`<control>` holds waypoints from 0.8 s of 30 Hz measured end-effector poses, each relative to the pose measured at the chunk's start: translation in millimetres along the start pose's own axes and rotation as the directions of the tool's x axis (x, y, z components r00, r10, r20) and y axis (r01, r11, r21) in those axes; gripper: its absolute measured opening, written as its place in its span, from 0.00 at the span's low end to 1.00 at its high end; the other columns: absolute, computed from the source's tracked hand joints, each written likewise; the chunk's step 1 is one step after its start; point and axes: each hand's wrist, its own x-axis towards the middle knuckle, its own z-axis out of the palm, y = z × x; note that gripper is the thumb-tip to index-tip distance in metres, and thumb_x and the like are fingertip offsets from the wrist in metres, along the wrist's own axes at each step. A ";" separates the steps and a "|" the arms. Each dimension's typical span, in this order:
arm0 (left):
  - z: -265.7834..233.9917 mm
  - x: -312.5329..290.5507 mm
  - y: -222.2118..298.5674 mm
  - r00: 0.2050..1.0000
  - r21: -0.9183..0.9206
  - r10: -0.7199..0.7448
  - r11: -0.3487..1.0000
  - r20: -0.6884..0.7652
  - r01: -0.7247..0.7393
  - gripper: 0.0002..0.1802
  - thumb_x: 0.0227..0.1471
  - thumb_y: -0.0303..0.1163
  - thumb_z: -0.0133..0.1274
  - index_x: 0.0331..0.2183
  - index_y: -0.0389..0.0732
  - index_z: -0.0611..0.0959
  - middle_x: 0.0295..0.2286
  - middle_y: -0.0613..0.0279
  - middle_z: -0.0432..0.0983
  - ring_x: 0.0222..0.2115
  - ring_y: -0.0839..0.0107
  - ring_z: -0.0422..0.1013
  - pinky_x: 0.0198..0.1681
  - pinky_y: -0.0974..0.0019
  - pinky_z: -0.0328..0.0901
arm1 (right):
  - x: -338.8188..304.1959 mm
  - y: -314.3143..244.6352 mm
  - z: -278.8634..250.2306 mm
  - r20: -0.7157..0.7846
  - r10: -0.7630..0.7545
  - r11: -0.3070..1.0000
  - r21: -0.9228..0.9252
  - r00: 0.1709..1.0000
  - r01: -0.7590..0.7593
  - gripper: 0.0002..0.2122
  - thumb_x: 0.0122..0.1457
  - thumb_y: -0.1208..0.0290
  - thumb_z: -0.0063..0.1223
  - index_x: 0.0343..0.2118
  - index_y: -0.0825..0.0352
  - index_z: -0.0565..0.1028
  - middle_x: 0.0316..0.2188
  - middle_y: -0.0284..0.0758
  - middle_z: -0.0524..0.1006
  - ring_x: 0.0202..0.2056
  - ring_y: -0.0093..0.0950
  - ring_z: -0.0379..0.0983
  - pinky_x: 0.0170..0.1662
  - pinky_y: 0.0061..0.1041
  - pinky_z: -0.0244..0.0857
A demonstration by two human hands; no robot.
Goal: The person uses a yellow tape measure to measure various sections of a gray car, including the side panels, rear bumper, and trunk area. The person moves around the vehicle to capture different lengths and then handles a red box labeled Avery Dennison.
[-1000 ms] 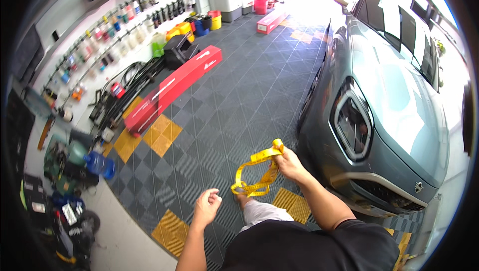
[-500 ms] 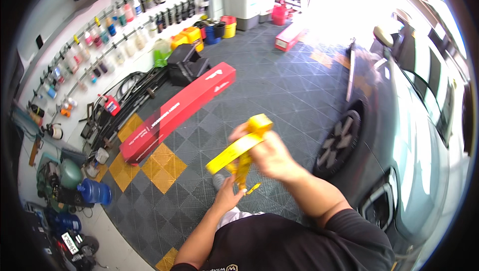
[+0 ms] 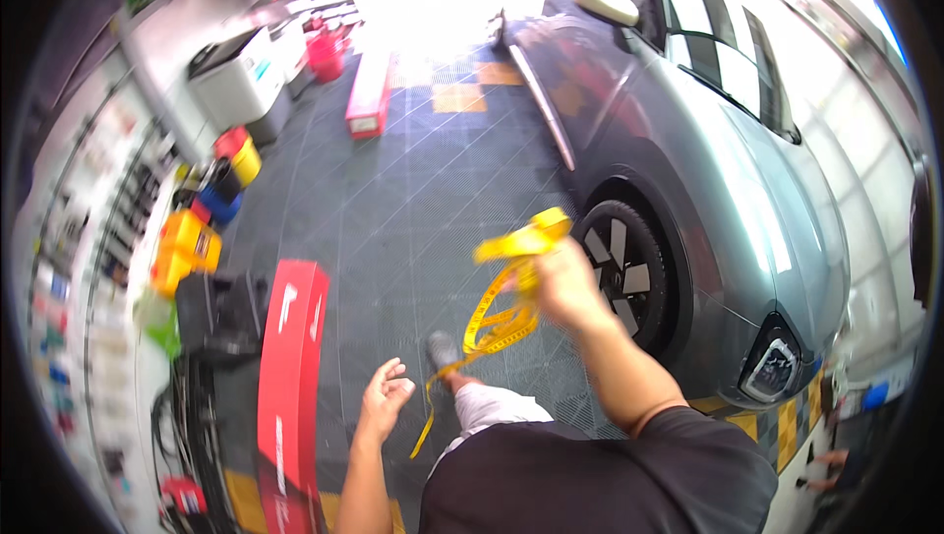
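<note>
My right hand (image 3: pixel 565 283) is closed around a yellow measuring tape (image 3: pixel 501 329), a soft strip with dark markings. The tape is bunched above my fingers and hangs below them in loose loops. Its thin tail (image 3: pixel 429 411) dangles lower, beside my leg. My left hand (image 3: pixel 385 401) is held apart from the tape, to the left of its tail, with nothing in it. The fingers there are slightly bent and apart. Right of my right hand stands a grey car (image 3: pixel 698 229), its front wheel (image 3: pixel 621 264) close beyond my forearm.
A long red box (image 3: pixel 290 367) lies on the dark tiled floor at my left, beside a black case (image 3: pixel 221 313). Farther off are yellow containers (image 3: pixel 187 249), a grey-white bin (image 3: pixel 241 87) and another red box (image 3: pixel 370 96). Racks of bottles line the left wall.
My view has turned right, toward the car. My left hand has let go of the tape and moved away to the left. My right hand still holds the tape, now in looser loops.
</note>
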 end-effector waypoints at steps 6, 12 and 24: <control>11.2 231.9 74.2 0.793 0.528 0.463 0.592 0.396 -0.609 0.44 0.46 0.44 0.64 0.59 0.37 0.63 0.56 0.44 0.63 0.54 0.51 0.64 0.58 0.54 0.58 | 193.8 -35.3 115.1 0.503 -0.023 0.890 0.404 0.864 -0.212 0.09 0.66 0.73 0.34 0.44 0.65 0.67 0.38 0.33 0.70 0.31 0.22 0.72 0.36 0.23 0.69; -75.2 350.1 83.2 0.964 0.571 -0.056 0.814 0.258 -0.106 0.17 0.50 0.43 0.56 0.33 0.37 0.82 0.29 0.50 0.80 0.32 0.53 0.76 0.38 0.55 0.68 | 383.9 -93.8 105.8 0.120 -0.234 0.831 0.540 0.965 0.135 0.08 0.67 0.69 0.37 0.44 0.65 0.67 0.28 0.33 0.72 0.25 0.21 0.72 0.31 0.22 0.67; -355.1 541.1 60.2 0.928 0.991 -0.346 0.065 0.135 -0.120 0.18 0.55 0.41 0.50 0.39 0.36 0.77 0.27 0.50 0.78 0.30 0.55 0.76 0.33 0.57 0.69 | 461.6 -15.0 -18.3 -0.682 -0.016 0.981 0.132 0.731 0.144 0.09 0.63 0.78 0.35 0.41 0.66 0.70 0.32 0.30 0.71 0.33 0.19 0.68 0.39 0.22 0.65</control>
